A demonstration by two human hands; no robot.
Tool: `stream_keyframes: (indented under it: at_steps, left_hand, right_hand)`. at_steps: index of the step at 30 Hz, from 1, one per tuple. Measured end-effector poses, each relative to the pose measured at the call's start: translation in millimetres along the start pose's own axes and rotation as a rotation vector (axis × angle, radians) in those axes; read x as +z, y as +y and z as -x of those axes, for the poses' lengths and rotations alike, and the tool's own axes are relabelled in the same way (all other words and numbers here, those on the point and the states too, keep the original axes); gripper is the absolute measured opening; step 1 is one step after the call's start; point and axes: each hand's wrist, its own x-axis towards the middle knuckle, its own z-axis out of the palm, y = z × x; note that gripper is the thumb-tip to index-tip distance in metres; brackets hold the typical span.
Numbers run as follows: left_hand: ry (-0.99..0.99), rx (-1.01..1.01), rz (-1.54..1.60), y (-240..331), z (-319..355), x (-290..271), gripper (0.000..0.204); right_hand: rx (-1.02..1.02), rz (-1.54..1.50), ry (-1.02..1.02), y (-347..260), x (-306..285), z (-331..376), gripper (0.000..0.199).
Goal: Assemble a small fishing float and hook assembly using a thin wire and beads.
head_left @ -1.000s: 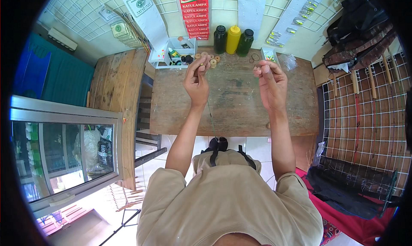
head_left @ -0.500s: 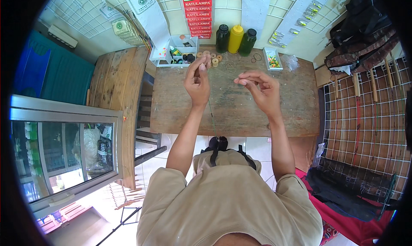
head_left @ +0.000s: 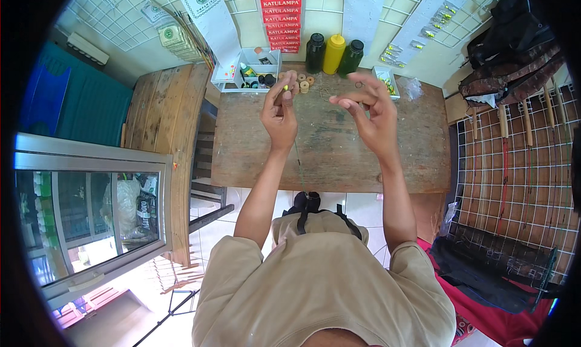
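Observation:
My left hand is raised over the wooden table, its fingers closed in a pinch. A tiny yellow-green piece shows between the fingertips; its kind is too small to tell. Below this hand a thin dark stick-like strand runs down toward the table's near edge; whether it joins the held piece is hidden. A short way to the right is my right hand, thumb and forefinger pinched together and the other fingers lifted and slightly blurred. Anything in that pinch is too fine to make out. The hands are apart.
On the wooden table, a white divided tray holds small bottles. Cork rings, a yellow bottle between two dark ones, and a small white box stand at the back. A glass-doored cabinet is left, wire racks right.
The right hand's outer fingers have lifted and spread while its thumb and forefinger stay pinched. In the left fingertips the yellow-green piece now shows. The view has shifted very slightly.

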Motion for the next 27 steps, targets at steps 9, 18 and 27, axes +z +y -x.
stream_keyframes:
  at_steps: [9, 18, 27]
  left_hand:
    - [-0.012, 0.0, -0.001, -1, 0, 0, 0.018]
    - [-0.012, -0.01, 0.004, 0, 0, 2, 0.018]
    - [-0.087, -0.064, 0.108, 7, 7, 7, 0.025]
  right_hand:
    - [0.026, -0.203, 0.019, -27, -16, -27, 0.033]
    - [0.037, -0.076, 0.008, -27, -15, -27, 0.011]
    - [-0.029, 0.107, -0.076, -15, -11, -30, 0.024]
